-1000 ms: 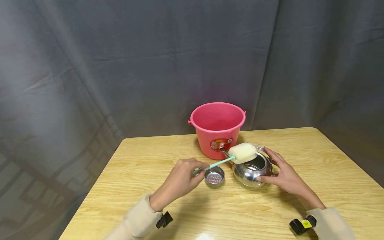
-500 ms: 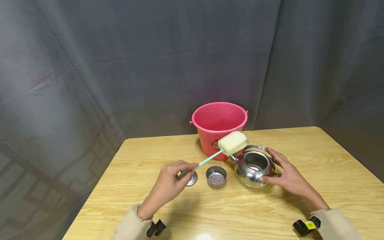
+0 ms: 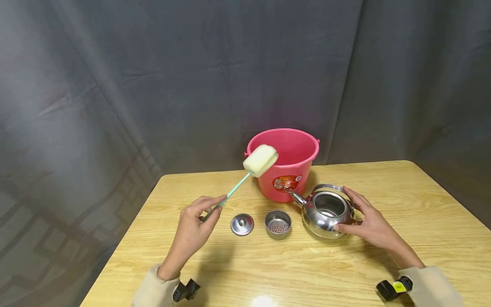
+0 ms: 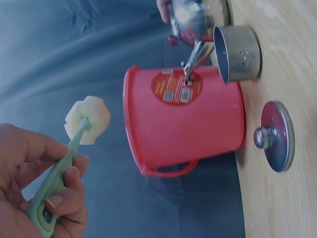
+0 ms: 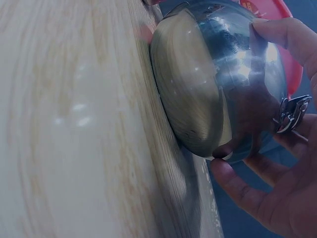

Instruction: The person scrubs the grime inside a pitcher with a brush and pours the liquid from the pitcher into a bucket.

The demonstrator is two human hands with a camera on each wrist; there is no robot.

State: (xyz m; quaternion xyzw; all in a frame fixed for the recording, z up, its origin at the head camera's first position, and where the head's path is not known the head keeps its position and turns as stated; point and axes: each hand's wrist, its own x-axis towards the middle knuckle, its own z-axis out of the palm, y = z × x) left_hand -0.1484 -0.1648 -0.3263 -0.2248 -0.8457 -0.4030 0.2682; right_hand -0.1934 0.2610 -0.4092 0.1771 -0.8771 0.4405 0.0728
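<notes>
In the head view my left hand (image 3: 193,224) grips the pale green handle of a sponge brush (image 3: 261,161), raised above the table. Its cream sponge head is up in front of the bucket's left side. My right hand (image 3: 370,221) holds the shiny steel teapot (image 3: 322,219) from the right, thumb on its near side and fingers behind by the handle. The lidless teapot stands on the table, spout to the left. The right wrist view shows fingertips against the teapot's rounded body (image 5: 213,84). A perforated strainer cup (image 3: 278,224) and a round knobbed lid (image 3: 242,224) lie between the hands.
A pink bucket (image 3: 285,170) with a red label stands at the back, just behind the teapot's spout. The wooden table (image 3: 268,264) ends at a grey curtain (image 3: 215,85) behind it.
My left hand has moved left with the sponge brush, lifting its head from over the teapot opening to the bucket's left side. The lid is now uncovered. The right hand keeps its hold.
</notes>
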